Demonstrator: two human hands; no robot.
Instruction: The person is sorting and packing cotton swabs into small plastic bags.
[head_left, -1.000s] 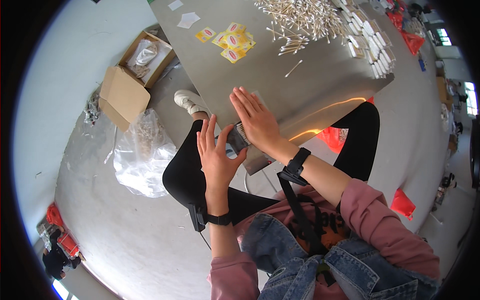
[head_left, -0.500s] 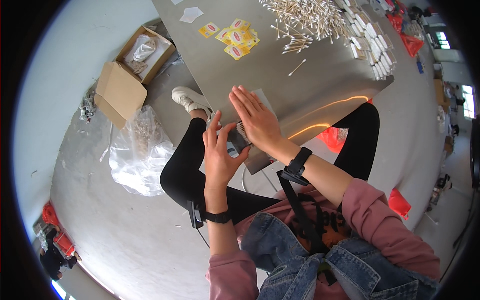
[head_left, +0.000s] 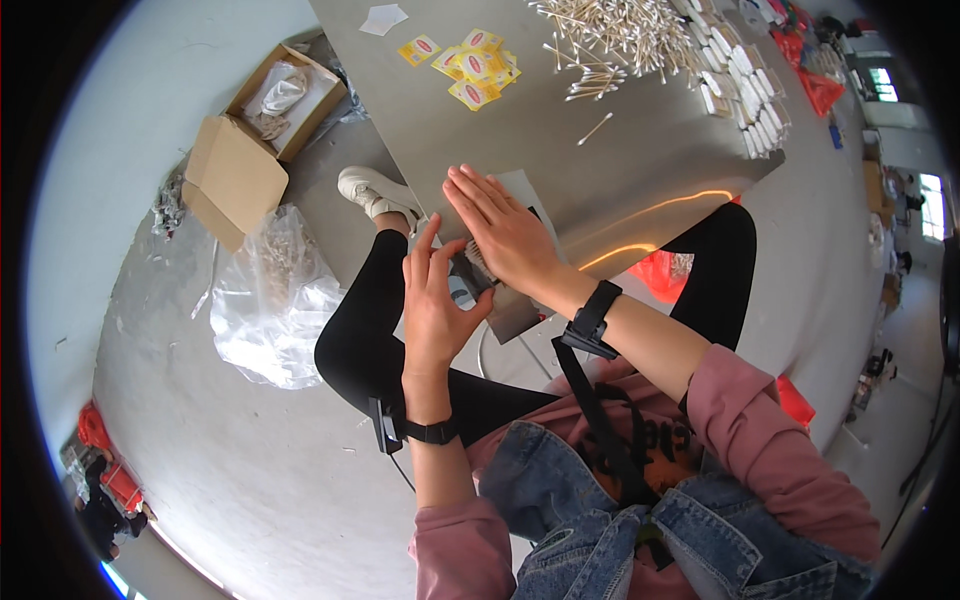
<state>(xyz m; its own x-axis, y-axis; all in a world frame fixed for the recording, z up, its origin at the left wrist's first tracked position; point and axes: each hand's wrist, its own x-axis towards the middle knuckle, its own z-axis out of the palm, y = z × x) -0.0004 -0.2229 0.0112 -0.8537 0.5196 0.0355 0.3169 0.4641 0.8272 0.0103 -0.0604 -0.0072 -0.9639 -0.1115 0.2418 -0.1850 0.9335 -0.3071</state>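
Near the table's front corner, my left hand point(head_left: 432, 310) curls its thumb and fingers around the ends of a small dark-sided box point(head_left: 470, 274). A row of cotton swabs point(head_left: 476, 258) shows at the box's edge, partly hidden by my right hand. My right hand point(head_left: 508, 235) lies stretched flat, fingers together, its palm edge against the swabs. Beneath and beyond it a pale sheet point(head_left: 522, 190) rests on the metal table point(head_left: 430, 150). Farther off are a heap of loose cotton swabs point(head_left: 625, 40) and one single swab point(head_left: 595, 129).
Yellow printed cards point(head_left: 478, 68) lie on the table's far left part. Stacked small white boxes point(head_left: 742, 90) line its right edge. On the floor at left are an open cardboard box point(head_left: 285, 100) and a clear plastic bag point(head_left: 275, 320). A red bag point(head_left: 660, 275) hangs below the table edge.
My right hand has shifted slightly left and away from me over the swabs. My left hand keeps its hold on the small box. The view has shifted a little.
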